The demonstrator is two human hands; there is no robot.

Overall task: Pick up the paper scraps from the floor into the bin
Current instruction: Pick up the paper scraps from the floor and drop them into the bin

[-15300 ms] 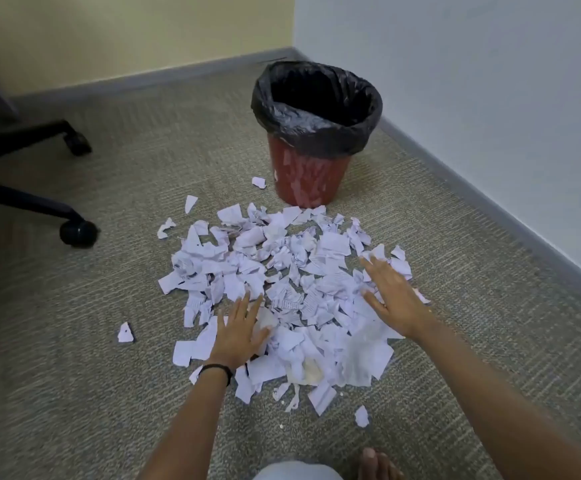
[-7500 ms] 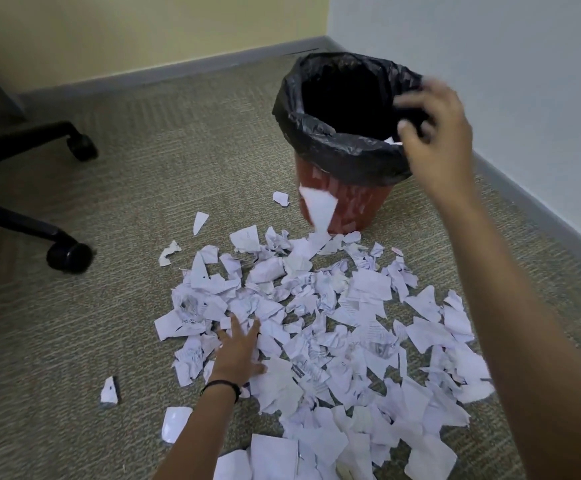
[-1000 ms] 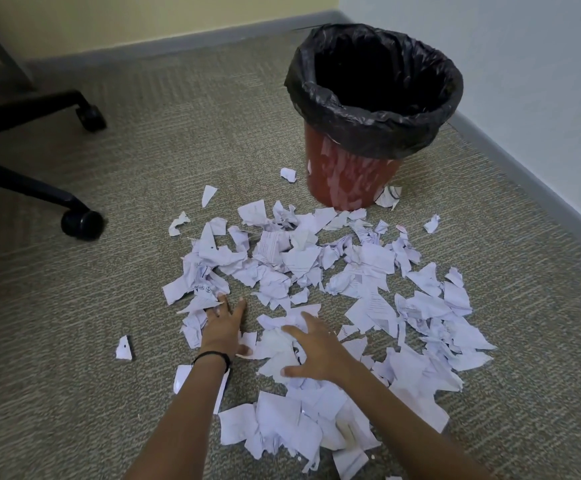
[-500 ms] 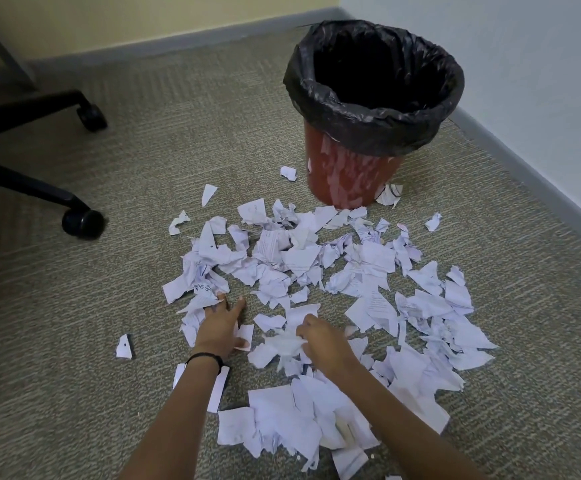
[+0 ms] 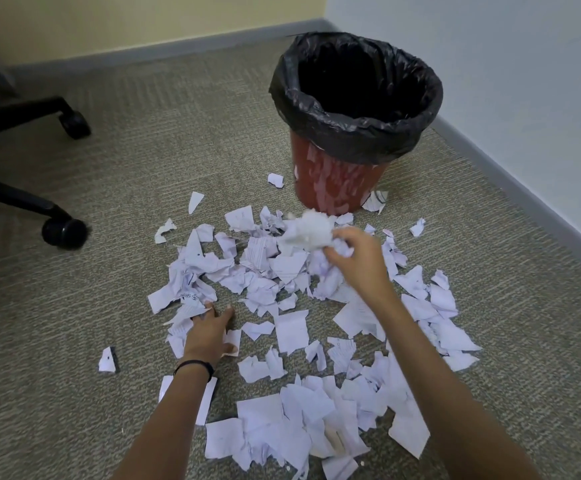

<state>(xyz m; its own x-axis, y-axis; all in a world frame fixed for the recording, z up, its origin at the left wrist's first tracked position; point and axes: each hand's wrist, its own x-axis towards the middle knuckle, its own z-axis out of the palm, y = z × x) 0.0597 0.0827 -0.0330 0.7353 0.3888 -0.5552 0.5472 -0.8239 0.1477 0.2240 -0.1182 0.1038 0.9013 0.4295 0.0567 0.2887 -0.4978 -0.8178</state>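
Observation:
White paper scraps (image 5: 282, 271) lie scattered over the carpet in front of me. A red bin (image 5: 334, 181) with a black liner (image 5: 355, 129) stands upright beyond them, near the room's corner. My right hand (image 5: 358, 261) is raised above the pile, between it and the bin, closed on a blurred bunch of scraps (image 5: 308, 230). My left hand (image 5: 209, 330), with a black band at the wrist, rests flat on the carpet at the left edge of the pile, fingers spread over a few scraps.
A black office chair base with two castors (image 5: 64, 230) (image 5: 74, 124) stands at the left. A grey skirting board (image 5: 524, 195) runs along the white wall at the right. Single scraps lie apart, one at the left (image 5: 107, 360) and one by the bin (image 5: 374, 202).
My right hand closed on a bunch of scraps near the middle of the pile and lifted it up towards the bin. My left hand stayed on the floor.

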